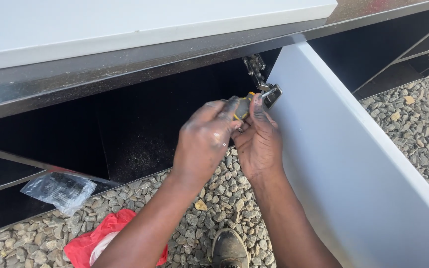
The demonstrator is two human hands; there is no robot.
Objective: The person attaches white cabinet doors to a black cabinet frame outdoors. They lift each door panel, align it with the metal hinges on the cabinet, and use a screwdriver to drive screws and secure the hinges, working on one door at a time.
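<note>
Grey crushed-stone gravel [224, 198] floors the outdoor spot where a dark cabinet carcass [140, 124] lies with its white door panel [353, 168] swung open.

Both hands meet at the centre: the left hand [204, 141] and the right hand [259, 144] close together around a yellow-and-black-handled screwdriver [246, 104], its tip at the silver metal hinge [266, 87] at one o'clock from the hands. A white board [125, 25] lies on top at twelve. At eight o'clock lie a clear plastic bag [60, 191] and a red cloth [100, 240]; a dusty black shoe [229, 248] stands at six.
</note>
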